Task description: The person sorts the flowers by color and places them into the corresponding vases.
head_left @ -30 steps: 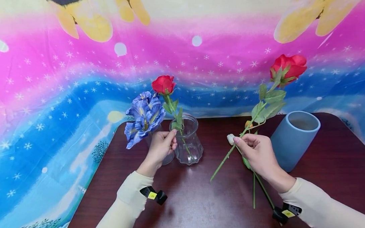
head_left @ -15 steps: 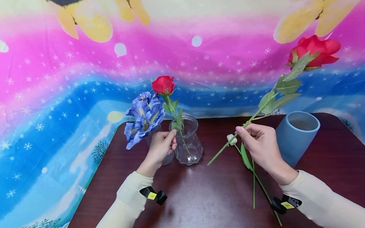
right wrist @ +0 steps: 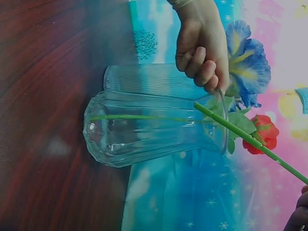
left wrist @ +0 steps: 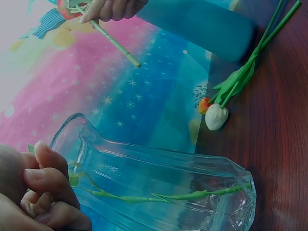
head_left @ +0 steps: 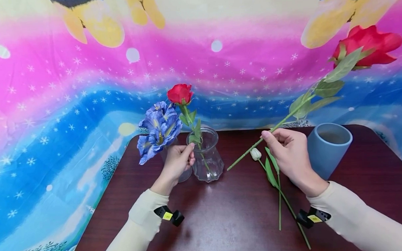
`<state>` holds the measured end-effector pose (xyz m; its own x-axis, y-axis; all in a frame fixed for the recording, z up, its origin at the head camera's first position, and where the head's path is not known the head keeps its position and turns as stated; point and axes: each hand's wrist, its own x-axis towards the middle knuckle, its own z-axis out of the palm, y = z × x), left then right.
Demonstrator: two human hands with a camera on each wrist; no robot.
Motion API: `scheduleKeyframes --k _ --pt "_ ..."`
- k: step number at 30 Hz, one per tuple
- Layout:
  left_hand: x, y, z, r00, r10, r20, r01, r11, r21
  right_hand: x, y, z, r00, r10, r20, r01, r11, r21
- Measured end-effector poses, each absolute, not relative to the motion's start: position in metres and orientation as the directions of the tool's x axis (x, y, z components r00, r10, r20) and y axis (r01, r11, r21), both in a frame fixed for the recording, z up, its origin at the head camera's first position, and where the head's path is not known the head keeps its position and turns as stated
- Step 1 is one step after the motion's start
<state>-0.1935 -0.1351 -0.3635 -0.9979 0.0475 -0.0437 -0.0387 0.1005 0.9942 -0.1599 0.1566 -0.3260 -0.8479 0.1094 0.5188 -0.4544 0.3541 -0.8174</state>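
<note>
My right hand (head_left: 288,157) pinches the green stem of a red rose (head_left: 366,47) between thumb and fingers. The rose slants in the air, its bloom up at the right and its cut end left, toward a clear glass vase (head_left: 209,166). My left hand (head_left: 177,161) has curled fingers and grips the left rim of that vase. Inside the vase stands a shorter red rose (head_left: 180,93), its stem reaching down to the glass bottom. In the right wrist view the held stem (right wrist: 240,134) overlaps the vase mouth; only part of the right hand shows there.
A blue iris-like flower (head_left: 159,128) stands in a ribbed glass vase (right wrist: 149,79) behind the left hand. A white tulip (head_left: 255,154) and an orange tulip (left wrist: 204,105) lie crossed on the dark wooden table (head_left: 231,220). At the right stands a blue-grey vase (head_left: 329,150).
The right hand has lifted the rose from above the tulips and tilted it; its bloom moved up and right, its cut end rose slightly. The left hand stays at the vase rim.
</note>
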Motion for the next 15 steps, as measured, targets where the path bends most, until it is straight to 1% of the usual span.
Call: scheduleKeyframes --k 8,15 --pt "-0.193 -0.135 -0.363 -0.997 0.050 -0.050 -0.045 0.092 0.995 -0.161 0.156 -0.318 -0.821 0.118 0.558 -0.493 0.347 -0.798" --pt "-0.193 -0.135 -0.362 -0.997 0.052 -0.053 -0.047 0.100 0.994 -0.164 0.155 -0.310 -0.802 0.136 0.582 -0.523 0.311 -0.794"
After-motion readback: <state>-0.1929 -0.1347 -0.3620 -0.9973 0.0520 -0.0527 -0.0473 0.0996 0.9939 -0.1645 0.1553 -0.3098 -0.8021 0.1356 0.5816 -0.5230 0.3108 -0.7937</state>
